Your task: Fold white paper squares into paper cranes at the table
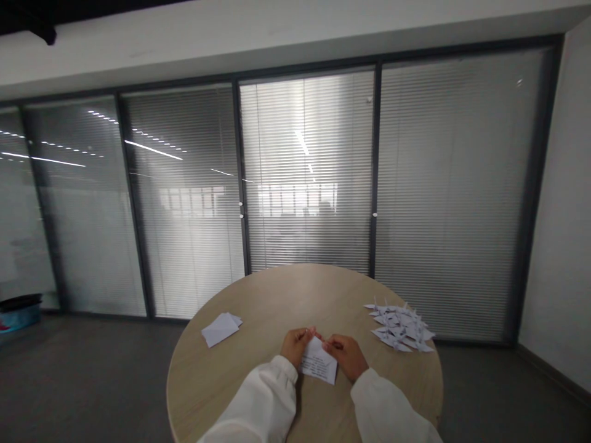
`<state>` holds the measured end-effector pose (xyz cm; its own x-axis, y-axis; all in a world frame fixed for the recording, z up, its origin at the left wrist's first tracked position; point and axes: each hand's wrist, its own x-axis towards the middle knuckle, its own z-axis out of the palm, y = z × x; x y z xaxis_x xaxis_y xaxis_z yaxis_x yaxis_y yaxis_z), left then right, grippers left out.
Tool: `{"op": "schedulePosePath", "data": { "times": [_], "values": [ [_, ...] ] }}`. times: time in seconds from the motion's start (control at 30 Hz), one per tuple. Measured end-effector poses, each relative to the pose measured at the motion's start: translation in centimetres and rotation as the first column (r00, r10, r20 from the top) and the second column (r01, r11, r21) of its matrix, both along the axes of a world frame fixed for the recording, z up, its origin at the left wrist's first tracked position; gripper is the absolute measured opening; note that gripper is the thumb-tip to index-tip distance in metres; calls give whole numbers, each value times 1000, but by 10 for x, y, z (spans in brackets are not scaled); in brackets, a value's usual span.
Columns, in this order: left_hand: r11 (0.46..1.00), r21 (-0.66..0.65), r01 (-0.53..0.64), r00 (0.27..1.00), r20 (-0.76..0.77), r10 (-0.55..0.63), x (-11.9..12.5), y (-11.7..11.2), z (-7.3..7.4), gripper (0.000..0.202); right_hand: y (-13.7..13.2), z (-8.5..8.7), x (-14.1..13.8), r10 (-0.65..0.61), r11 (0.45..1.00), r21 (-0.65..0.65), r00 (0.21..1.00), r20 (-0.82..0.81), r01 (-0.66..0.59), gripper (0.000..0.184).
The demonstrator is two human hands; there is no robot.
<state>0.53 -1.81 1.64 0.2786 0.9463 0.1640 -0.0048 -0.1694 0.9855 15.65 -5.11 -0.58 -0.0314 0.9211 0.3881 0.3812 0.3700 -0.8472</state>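
Between my two hands is a folded sheet of paper [319, 365], white with printed text on the side facing me. My left hand [296, 346] pinches its upper left edge, fingers closed. On the upper right, my right hand [347, 354] grips the paper with thumb and fingers together. Both hands are close to each other just above the round table [277, 295]. To the right lies a pile of folded paper pieces [401, 327] with pointed tips, which look like origami cranes. A small stack of white paper sheets [221, 328] rests at the left.
Beyond the table stands a glass partition [307, 172] with blinds and dark frames. A white wall [561, 203] rises at the right. On the grey floor at far left is a blue container [21, 315] with a dark rim.
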Motion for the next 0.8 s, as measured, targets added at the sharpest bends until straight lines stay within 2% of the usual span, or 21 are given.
{"op": "schedulePosePath", "data": {
  "times": [0.27,0.47,0.6,0.8],
  "values": [
    [994,-9,-112,980,163,112,-5,3,7,47,1,-2,3,-13,1000,-11,999,-39,13,25],
    [998,-35,-48,985,164,53,-5,5,2,49,2,-1,5,-37,999,10,999,4,37,24],
    [996,-56,-66,987,141,74,-5,10,-1,50,3,-2,5,-51,999,-11,999,-20,51,24],
    [991,-115,-66,995,70,74,-5,11,-2,52,8,-3,9,-84,996,-14,982,-167,83,29]
  ]
}}
